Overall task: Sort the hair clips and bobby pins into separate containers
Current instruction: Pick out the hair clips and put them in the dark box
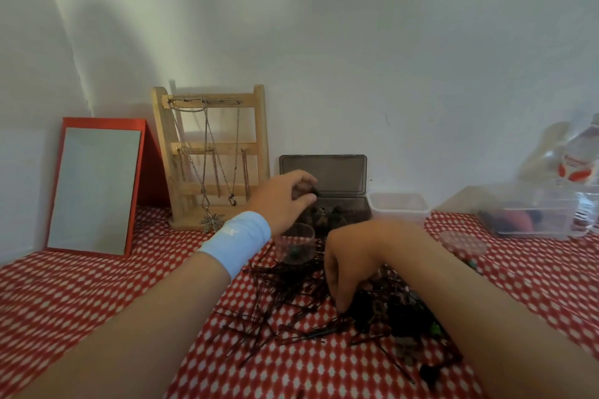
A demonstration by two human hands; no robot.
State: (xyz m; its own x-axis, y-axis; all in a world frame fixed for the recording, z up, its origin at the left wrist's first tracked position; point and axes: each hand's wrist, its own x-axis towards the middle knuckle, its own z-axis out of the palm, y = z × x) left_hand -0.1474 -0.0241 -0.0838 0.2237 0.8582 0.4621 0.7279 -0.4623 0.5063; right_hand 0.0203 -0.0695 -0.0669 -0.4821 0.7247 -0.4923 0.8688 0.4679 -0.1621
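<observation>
The person's left hand [282,201], wearing a light-blue wristband [236,240], is pinching a small dark hair clip [313,193] between thumb and fingertips. It is holding the clip over the smoky translucent plastic box [355,207], which is standing open-lidded at the far edge of the red-and-white patterned table [97,285], against the wall. The right hand [353,266] is reaching down with curled fingers into the heap of dark clips [392,311] near the table's front edge; whether it is gripping anything cannot be told. A scatter of thin dark metal bobby pins [285,295] is lying just left of that heap. A clear plastic cup [298,244] is standing in front of the box and a clear rectangular tub [400,206] just to its right.
</observation>
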